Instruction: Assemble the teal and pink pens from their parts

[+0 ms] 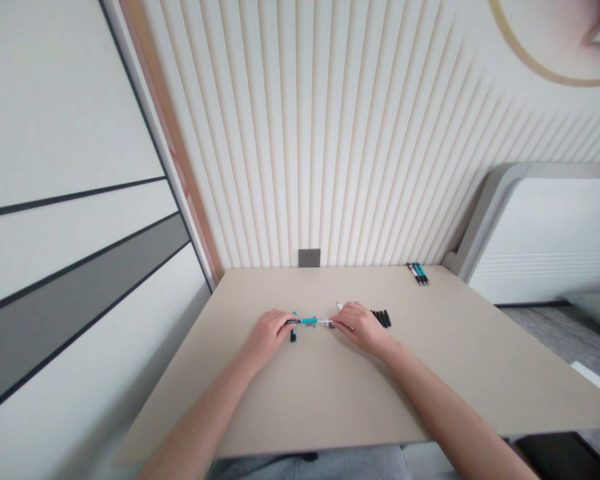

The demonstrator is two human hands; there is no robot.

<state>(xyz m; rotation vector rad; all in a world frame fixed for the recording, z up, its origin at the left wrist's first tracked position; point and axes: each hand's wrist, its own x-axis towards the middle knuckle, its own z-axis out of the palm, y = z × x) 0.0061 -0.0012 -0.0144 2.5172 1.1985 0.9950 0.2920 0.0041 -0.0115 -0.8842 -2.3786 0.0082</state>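
Observation:
A teal and black pen lies level between my two hands above the beige table. My left hand is closed on its black end. My right hand pinches the thin whitish tip end. A short black and teal piece, perhaps a cap, sits just under my left fingers. Several black pen parts lie just right of my right hand.
Two or three teal and black pens lie at the table's far right near the wall. A grey wall socket sits at the table's back edge. A white cabinet stands to the right.

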